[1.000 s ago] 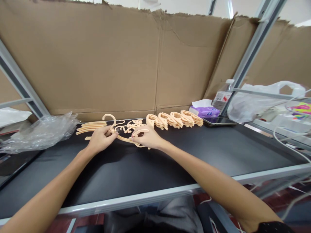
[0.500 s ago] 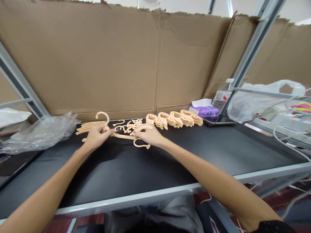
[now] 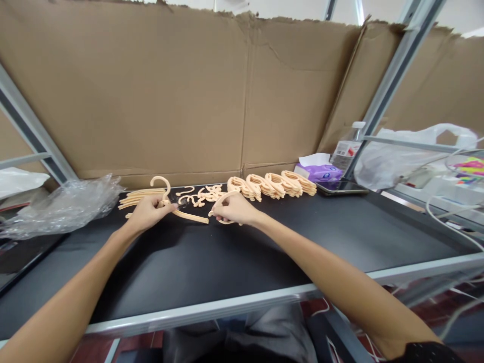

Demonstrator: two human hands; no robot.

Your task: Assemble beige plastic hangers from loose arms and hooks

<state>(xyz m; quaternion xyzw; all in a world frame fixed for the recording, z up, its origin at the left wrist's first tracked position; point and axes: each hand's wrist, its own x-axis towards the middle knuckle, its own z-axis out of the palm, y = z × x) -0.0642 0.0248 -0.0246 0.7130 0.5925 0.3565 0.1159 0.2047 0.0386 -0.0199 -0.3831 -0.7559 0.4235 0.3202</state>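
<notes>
Brown cardboard (image 3: pixel 170 91) walls off the back of a black table (image 3: pixel 227 262), and all the work sits along its far edge.

The left hand (image 3: pixel 145 213) pinches a peach plastic hanger (image 3: pixel 189 217) just below its hook, thumb and fingers closed on the neck. The hook stands up and 1 arm runs right along the table. The right hand (image 3: pixel 234 209) is curled around a curved piece (image 3: pixel 220 201) of the same plastic. That piece lies just beside the tip of the hanger arm. Whether the 2 touch or are joined cannot be told.

Behind the hands lie loose pieces (image 3: pixel 200 195) in a small tangle. To their right, 4 neat stacks (image 3: pixel 272 185) of curved parts stand in a row. To the left is a bundle of straight bars (image 3: pixel 138 196), with crumpled plastic wrap (image 3: pixel 60 204) beyond it.

Judging by this layout, the work looks early: only 1 hanger is in hand, and most parts lie unused in the stacks, bundle and tangle.

A purple tissue pack (image 3: pixel 321 173), a phone (image 3: pixel 340 188) and a bottle (image 3: pixel 346 148) sit at the far right.
</notes>
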